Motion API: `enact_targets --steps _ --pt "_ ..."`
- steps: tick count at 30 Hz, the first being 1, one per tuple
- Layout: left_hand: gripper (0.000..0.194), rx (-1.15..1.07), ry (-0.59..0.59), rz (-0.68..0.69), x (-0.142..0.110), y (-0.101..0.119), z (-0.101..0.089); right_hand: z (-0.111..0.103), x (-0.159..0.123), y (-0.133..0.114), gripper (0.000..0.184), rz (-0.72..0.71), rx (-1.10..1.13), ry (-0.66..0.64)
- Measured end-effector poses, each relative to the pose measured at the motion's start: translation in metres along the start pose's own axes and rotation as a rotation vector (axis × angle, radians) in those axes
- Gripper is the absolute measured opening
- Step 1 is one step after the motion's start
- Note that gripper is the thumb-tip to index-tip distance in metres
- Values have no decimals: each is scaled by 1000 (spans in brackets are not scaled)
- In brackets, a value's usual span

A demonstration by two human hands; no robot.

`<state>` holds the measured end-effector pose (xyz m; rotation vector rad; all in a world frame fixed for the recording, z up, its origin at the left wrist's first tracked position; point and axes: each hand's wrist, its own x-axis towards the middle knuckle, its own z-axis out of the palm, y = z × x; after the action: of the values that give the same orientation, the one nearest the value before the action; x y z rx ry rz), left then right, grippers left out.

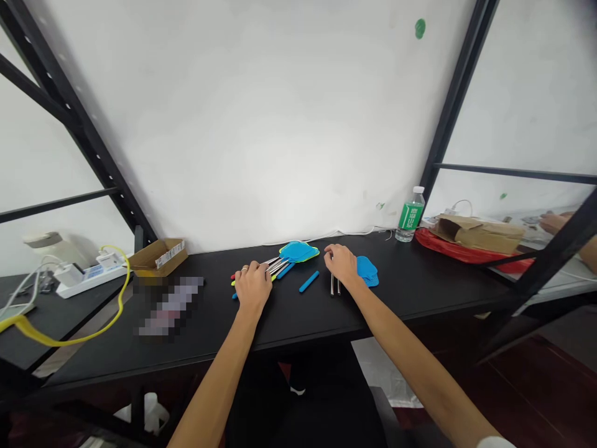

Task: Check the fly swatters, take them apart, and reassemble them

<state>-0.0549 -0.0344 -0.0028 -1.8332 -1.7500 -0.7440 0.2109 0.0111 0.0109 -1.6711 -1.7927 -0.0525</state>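
Observation:
My left hand [253,286] lies over a bundle of fly swatters, its fingers bent around their metal shafts [275,266]. The blue and yellow-green swatter heads [299,251] point right, and red, yellow-green and blue handle ends show left of the hand. My right hand [342,264] has its fingers curled in above two silver rods [333,285] on the table; what the fingertips touch is hidden. Just right of it sits a stack of blue swatter heads [367,271]. Between my hands lies a loose blue handle [308,282].
An open cardboard box [158,260] and a pixelated patch are on the left of the black table [280,323]. Farther left are a power strip [88,279] and yellow cable [122,292]. A water bottle [410,214] stands back right, near a red bag [459,250]. Another person's hand [555,222] shows far right.

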Motion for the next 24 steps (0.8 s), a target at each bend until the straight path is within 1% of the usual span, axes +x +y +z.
enact_targets --steps 3,6,8,10,13,16,19,24 --pt "31 11 9 34 0 1 0 -4 1 -1 25 53 -101 -27" --pt "31 -6 13 46 0 2 -1 -7 2 0 32 146 -164 -74" --pt "30 -30 20 58 0 4 -2 -7 3 2 35 174 -191 -107" --pt "30 -71 12 102 0 6 -3 -6 3 3 35 186 -213 -146" --pt "28 -134 -43 212 0 11 -3 -4 2 4 38 201 -247 -174" --pt "28 -120 -102 297 -2 16 0 -1 2 3 42 202 -264 -180" --pt "29 -78 -138 330 -3 19 2 0 2 0 45 199 -265 -210" --pt "29 -75 -167 325 -3 19 4 -3 0 -6 41 179 -264 -252"
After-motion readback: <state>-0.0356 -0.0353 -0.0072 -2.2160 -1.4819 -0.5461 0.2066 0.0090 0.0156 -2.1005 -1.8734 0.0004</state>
